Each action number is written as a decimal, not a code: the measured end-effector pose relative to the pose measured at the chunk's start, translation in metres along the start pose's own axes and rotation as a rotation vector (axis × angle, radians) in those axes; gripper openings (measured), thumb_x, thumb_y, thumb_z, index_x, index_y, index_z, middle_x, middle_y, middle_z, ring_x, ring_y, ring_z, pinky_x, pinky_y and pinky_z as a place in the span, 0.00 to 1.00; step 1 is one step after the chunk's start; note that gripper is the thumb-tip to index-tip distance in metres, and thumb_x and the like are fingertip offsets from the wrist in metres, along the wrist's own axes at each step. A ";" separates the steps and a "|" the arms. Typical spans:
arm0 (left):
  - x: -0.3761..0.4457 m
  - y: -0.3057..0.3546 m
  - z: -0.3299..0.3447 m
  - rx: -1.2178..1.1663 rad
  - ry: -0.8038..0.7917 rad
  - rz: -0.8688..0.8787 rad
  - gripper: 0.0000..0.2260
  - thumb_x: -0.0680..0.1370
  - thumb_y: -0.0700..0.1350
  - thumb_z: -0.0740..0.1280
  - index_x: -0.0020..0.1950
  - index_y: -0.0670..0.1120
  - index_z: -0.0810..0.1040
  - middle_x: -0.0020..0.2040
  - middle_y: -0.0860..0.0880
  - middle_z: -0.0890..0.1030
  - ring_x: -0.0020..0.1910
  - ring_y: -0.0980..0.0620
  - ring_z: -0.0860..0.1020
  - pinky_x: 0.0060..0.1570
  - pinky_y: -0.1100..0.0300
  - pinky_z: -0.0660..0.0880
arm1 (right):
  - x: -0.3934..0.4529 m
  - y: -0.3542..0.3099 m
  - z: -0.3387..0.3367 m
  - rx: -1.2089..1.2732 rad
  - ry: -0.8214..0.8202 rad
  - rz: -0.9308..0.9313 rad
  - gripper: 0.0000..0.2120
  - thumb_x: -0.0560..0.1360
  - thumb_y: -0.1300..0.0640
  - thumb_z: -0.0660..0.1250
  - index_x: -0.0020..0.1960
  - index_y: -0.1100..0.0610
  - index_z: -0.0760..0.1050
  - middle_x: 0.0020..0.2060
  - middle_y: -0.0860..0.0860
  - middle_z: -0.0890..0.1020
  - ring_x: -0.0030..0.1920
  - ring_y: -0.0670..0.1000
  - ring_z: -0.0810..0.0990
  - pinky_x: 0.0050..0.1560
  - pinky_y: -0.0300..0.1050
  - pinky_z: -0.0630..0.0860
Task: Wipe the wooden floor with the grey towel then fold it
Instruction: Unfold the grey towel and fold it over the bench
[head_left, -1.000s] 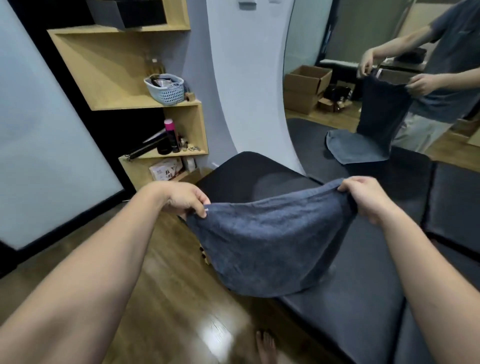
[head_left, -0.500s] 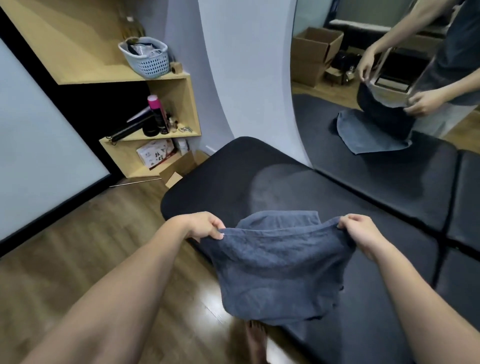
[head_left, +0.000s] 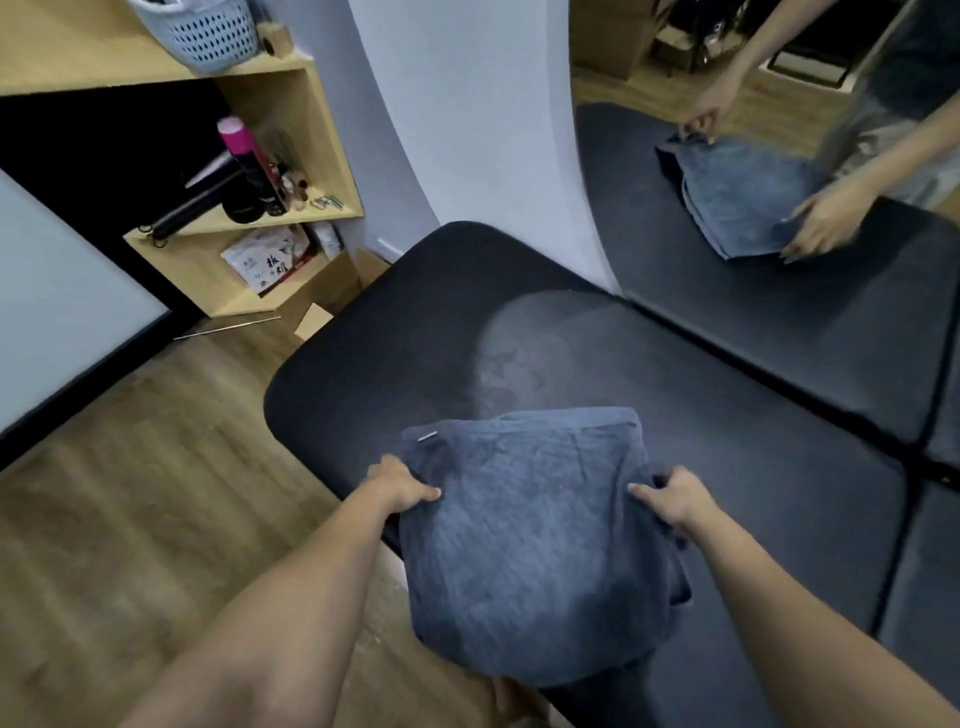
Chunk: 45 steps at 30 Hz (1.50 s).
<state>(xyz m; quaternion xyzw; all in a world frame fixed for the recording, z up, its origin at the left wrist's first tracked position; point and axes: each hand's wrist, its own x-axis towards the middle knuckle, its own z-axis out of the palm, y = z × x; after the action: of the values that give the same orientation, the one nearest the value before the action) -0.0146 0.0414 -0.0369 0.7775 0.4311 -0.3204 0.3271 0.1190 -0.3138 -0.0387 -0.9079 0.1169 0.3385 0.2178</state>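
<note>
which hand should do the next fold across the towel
Probably left. The left hand grips the towel at a flat edge, while the right hand holds the bunched side.

The grey towel (head_left: 530, 530) is lying doubled over on the black padded bed (head_left: 753, 467), its near part hanging over the wooden floor (head_left: 130, 493).

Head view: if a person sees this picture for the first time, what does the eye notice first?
First the grey towel, low in the centre, partly laid on the black padded bench with its near part hanging over the edge. The left hand and right hand grip its two sides. At the upper right, a mirror shows the same scene.
</note>
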 end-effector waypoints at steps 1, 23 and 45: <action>0.001 -0.007 0.007 -0.041 -0.019 -0.035 0.45 0.68 0.57 0.80 0.75 0.38 0.64 0.71 0.42 0.72 0.67 0.42 0.75 0.60 0.51 0.76 | -0.003 0.008 0.006 -0.063 -0.011 0.020 0.35 0.71 0.40 0.75 0.67 0.62 0.71 0.63 0.61 0.77 0.59 0.64 0.78 0.57 0.58 0.79; -0.084 -0.128 0.157 -0.673 -0.360 -0.068 0.22 0.76 0.49 0.75 0.67 0.45 0.76 0.57 0.47 0.84 0.56 0.46 0.81 0.59 0.48 0.75 | -0.089 0.115 0.060 -0.113 -0.034 -0.104 0.21 0.69 0.36 0.75 0.42 0.52 0.71 0.47 0.51 0.78 0.55 0.60 0.76 0.53 0.50 0.73; -0.130 -0.166 0.152 -1.200 0.140 0.152 0.13 0.81 0.47 0.68 0.38 0.46 0.73 0.35 0.51 0.78 0.37 0.55 0.74 0.35 0.65 0.69 | -0.108 0.141 0.058 0.258 -0.038 -0.153 0.15 0.72 0.48 0.76 0.42 0.55 0.72 0.37 0.54 0.78 0.37 0.54 0.76 0.37 0.48 0.73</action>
<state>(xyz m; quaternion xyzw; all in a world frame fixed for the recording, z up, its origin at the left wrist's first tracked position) -0.2489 -0.0692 -0.0623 0.5053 0.5002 0.0543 0.7011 -0.0447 -0.4030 -0.0499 -0.8721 0.0857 0.3200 0.3602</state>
